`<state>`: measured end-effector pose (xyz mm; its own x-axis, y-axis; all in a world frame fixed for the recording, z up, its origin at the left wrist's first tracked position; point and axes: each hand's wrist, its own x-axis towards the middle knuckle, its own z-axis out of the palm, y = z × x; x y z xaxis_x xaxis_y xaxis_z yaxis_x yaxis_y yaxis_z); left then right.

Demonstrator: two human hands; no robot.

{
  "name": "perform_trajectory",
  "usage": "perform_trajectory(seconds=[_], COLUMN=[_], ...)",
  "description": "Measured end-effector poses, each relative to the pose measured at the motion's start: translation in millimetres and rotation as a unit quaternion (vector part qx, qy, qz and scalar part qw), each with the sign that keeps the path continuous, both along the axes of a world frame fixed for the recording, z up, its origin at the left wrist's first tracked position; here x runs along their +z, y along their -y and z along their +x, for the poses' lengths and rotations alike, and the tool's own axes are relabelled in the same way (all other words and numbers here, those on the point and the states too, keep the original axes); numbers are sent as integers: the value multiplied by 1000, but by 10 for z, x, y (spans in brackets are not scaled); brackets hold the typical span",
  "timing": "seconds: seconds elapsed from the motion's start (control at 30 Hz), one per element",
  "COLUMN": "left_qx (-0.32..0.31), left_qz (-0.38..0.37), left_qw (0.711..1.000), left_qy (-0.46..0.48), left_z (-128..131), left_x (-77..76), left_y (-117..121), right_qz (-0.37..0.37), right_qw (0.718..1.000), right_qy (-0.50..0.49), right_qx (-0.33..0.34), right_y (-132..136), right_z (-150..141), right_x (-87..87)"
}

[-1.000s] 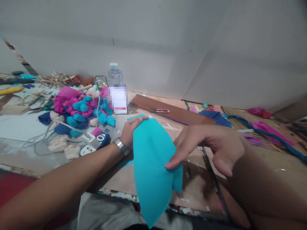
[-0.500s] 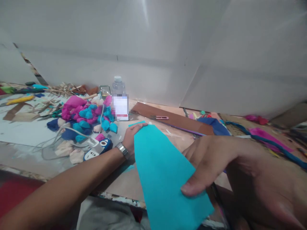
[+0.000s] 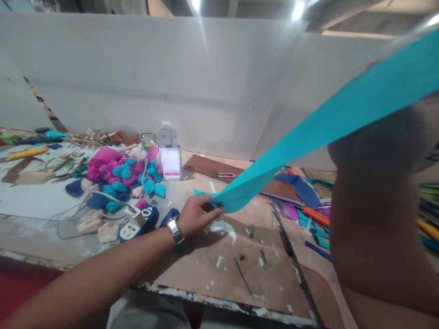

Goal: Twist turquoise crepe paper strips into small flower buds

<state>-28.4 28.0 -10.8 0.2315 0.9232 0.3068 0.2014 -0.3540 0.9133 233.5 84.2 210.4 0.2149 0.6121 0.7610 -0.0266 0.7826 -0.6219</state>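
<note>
A long turquoise crepe paper strip (image 3: 302,141) stretches through the air from low centre to the upper right edge. My left hand (image 3: 199,214), wearing a metal watch, pinches its lower end between thumb and fingers, just above the table. High on the right, close to the camera, my right hand (image 3: 384,141) holds the raised part of the strip; it is blurred and its fingers are mostly hidden behind the paper. A small turquoise tip of paper shows beyond my left hand.
Pink, blue and turquoise paper bundles (image 3: 109,164) lie left, beside a power strip (image 3: 137,224) with a white cable. A phone (image 3: 170,162) leans against a bottle (image 3: 167,132). Thread snips (image 3: 224,175) rest on a brown sheet (image 3: 202,165). An orange-handled tool (image 3: 315,216) lies right.
My right hand has swung up and right, lifting its end of the strip from in front of me. My left hand has shifted slightly down and right, still gripping the other end.
</note>
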Motion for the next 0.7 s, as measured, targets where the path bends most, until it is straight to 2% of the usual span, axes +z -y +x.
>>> perform_trajectory(seconds=[0.07, 0.13, 0.17, 0.23, 0.3, 0.37, 0.43, 0.5, 0.6, 0.7], left_qx=[15, 35, 45, 56, 53, 35, 16, 21, 56, 113], left_qz=[26, 52, 63, 79, 85, 52, 11, -8, 11, 4], left_qw=[999, 997, 996, 994, 994, 997, 999, 996, 988, 972], left_qy=[-26, -42, -46, -47, -40, -34, -41, -87, -143, -205], left_z=[7, -2, -13, -52, -109, -179, -259, -346, -503, -734], left_x=[22, 45, 61, 112, 206, 358, 570, 815, 1153, 1390], left_y=[21, 21, 13, -10, -29, -21, 36, 137, 310, 397], right_qz=[92, 119, 108, 70, -52, -128, -196, -265, -361, -452], right_qw=[995, 987, 985, 982, 986, 982, 971, 956, 928, 890], right_qy=[-29, -53, -64, -67, -51, -31, -20, 1, 27, 52], right_qx=[-35, -95, -122, -161, -147, -138, -138, -126, -91, -30], right_y=[-295, -617, -775, -1059, -1274, -1404, -1447, -1410, -1244, -1011], right_z=[30, 115, 184, 363, 570, 770, 946, 1088, 1230, 1264], right_x=[101, 151, 157, 134, 60, -60, -221, -420, -777, -1168])
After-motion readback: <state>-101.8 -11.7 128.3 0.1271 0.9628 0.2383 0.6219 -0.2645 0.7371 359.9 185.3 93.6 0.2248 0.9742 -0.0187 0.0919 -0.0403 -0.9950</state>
